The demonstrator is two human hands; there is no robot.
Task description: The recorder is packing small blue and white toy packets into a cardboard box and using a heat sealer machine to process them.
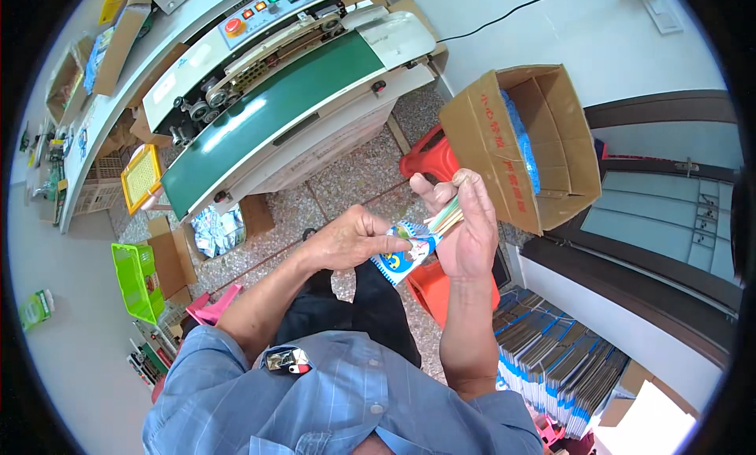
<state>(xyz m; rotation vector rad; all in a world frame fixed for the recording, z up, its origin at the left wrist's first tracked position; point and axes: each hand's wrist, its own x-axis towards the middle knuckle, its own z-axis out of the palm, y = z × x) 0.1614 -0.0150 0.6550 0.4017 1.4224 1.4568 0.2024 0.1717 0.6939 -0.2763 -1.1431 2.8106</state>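
My left hand pinches a small blue and white printed plastic pouch between thumb and fingers, in front of my chest. A bunch of thin pale and coloured sticks lies in my right hand, with the fingers curled round their upper ends. Their lower ends meet the pouch's opening; how far inside they reach, I cannot tell. Both hands are close together, above my lap and the speckled floor.
Ahead stands a sealing machine with a green conveyor belt and a red button. A cardboard box rests near a red stool at the right. A green basket stands left; bundled flat cardboard lies lower right.
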